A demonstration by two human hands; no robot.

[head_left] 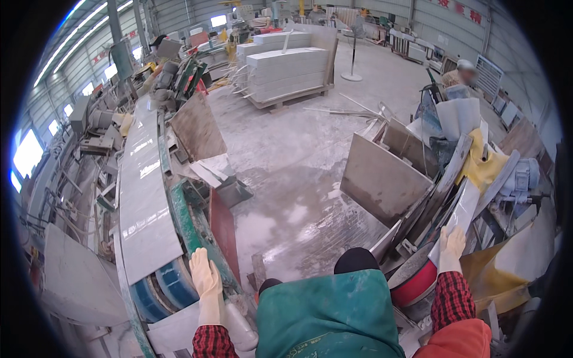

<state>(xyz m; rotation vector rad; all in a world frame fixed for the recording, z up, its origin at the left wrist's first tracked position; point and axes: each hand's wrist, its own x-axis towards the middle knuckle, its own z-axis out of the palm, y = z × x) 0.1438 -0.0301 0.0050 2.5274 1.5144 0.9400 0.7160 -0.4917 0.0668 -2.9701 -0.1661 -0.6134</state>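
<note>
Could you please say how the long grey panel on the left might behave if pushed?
The grey panel is probably stiff, lying flat without visible sag; perhaps slippery, given its glossy glare; likely awkward to turn, being long.

Apron (328,310) between slab (144,197) and strip (464,209)

Your right hand (452,246) covers part of the white strip (464,207), so whether it grips or merely rests can't be told; likewise unclear whether your left hand (206,277) touches the green beam (188,215). Your apron (328,313) and left sleeve (212,342) run off the lower edge. Co-worker (452,79): face blurred, lower body hidden behind pale sheets (458,116); far clutter (343,17) too small to name.
</note>
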